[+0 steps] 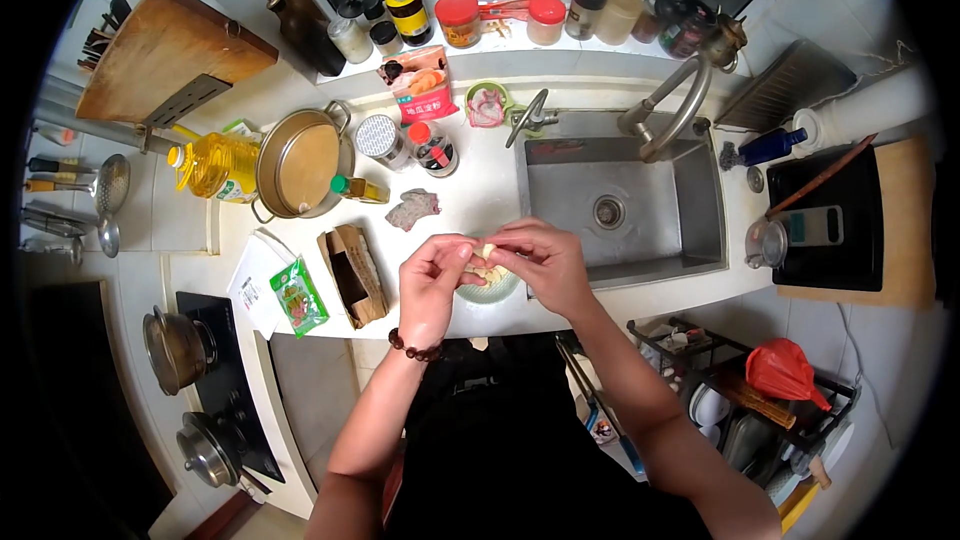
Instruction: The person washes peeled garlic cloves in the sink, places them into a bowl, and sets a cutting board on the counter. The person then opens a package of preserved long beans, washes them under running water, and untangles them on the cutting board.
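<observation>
Above a pale green bowl (484, 293) at the counter's front edge, my left hand (436, 275) and my right hand (538, 260) meet fingertip to fingertip. Between them they pinch a small pale yellow piece (487, 252) that looks like a garlic clove. Both thumbs and forefingers are closed on it and hide part of it. More pale yellow pieces (492, 276) lie in the bowl under my fingers. A crumpled grey cloth (413, 209) lies just beyond my left hand. Left of that hand stands an open cardboard box (352, 277).
The steel sink (640, 210) with its faucet (667, 112) is at the right. A large pot (303, 162), an oil bottle (215, 167), jars and a pink packet (420, 83) stand along the back left. A green packet (299, 297) lies near the stove (229, 380).
</observation>
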The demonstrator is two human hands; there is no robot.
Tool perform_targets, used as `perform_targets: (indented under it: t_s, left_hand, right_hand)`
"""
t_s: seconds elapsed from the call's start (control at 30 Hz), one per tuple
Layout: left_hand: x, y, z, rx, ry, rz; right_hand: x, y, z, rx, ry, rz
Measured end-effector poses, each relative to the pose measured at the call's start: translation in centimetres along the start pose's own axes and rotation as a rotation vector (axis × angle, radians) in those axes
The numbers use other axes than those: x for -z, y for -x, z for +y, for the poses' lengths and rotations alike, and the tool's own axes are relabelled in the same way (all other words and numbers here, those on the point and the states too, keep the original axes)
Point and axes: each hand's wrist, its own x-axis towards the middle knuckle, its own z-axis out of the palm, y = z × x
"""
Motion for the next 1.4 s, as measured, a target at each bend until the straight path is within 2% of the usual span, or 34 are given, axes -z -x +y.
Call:
perform_targets:
  t_s: [0.07, 0.13, 0.2, 0.23, 0.3, 0.43, 0.6, 0.67, 0.77, 0.8, 0.87, 0.9, 1.07, 1.13, 1.2, 1.33, 1.4]
  left_hand:
    - [-0.4, 0.1, 0.2, -0.074, -0.193, -0.047]
    - [0.3, -0.2, -0.7, -0.074, -0.192, -0.067]
    - [1.2, -0.8, -1.5, 0.0, -0.099, 0.04]
    - [2.4, -1.3, -2.6, 0.005, -0.1, 0.032]
    - [5.8, -2.9, -5.8, 0.008, -0.557, 0.022]
    - [8.9, -3.6, -8.6, -0.028, -0.773, -0.032]
    - [11.5, -3.9, -8.9, 0.01, -0.695, -0.11]
    - [12.6, -4.0, -9.1, 0.001, -0.673, -0.123]
    - [13.4, -4.0, -9.4, 0.03, -0.669, -0.161]
    - [13.3, -3.8, -9.3, 0.047, -0.678, -0.171]
    - [13.3, -3.9, -9.7, 0.05, -0.678, -0.215]
    - [13.2, -3.9, -9.9, 0.046, -0.679, -0.238]
    - [11.1, -4.1, -11.5, 0.126, -0.644, -0.348]
    - [9.4, -3.7, -12.4, 0.071, -0.66, -0.472]
    - [7.5, -2.9, -13.7, 0.091, -0.651, -0.573]
    - [3.1, -0.9, -16.1, 0.161, -0.676, -0.738]
    - [0.9, 0.8, -17.4, 0.158, -0.686, -0.816]
  right_hand:
    - [0.2, 0.0, 0.4, 0.035, 0.04, -0.032]
    - [-0.2, -0.1, 0.8, 0.023, -0.015, 0.001]
    - [-0.2, -0.3, 1.6, 0.014, -0.067, 0.04]
    - [0.0, -0.3, 2.3, -0.062, -0.097, 0.06]
    - [0.4, -0.1, 4.2, -0.136, -0.121, 0.104]
    - [0.9, 1.7, 8.6, -0.205, -0.046, 0.198]
    - [-0.6, 4.3, 13.4, -0.372, 0.136, 0.272]
    - [-1.6, 4.4, 16.4, -0.36, 0.12, 0.352]
    - [-2.7, 3.9, 19.4, -0.354, 0.325, 0.481]
    - [-3.1, 3.7, 19.2, -0.357, 0.329, 0.503]
    - [-3.6, 3.9, 18.0, -0.452, 0.543, 0.526]
    - [-3.6, 4.2, 17.8, -0.408, 0.568, 0.575]
    - [-1.5, 9.3, 12.4, -0.428, 0.405, 0.768]
    - [-0.5, 13.1, 8.5, -0.288, 0.415, 0.787]
    - [0.9, 18.2, 4.3, -0.243, 0.507, 0.914]
    - [2.4, 30.3, -5.6, -0.328, 0.854, 1.291]
    - [2.7, 37.3, -7.2, -0.317, 0.903, 1.496]
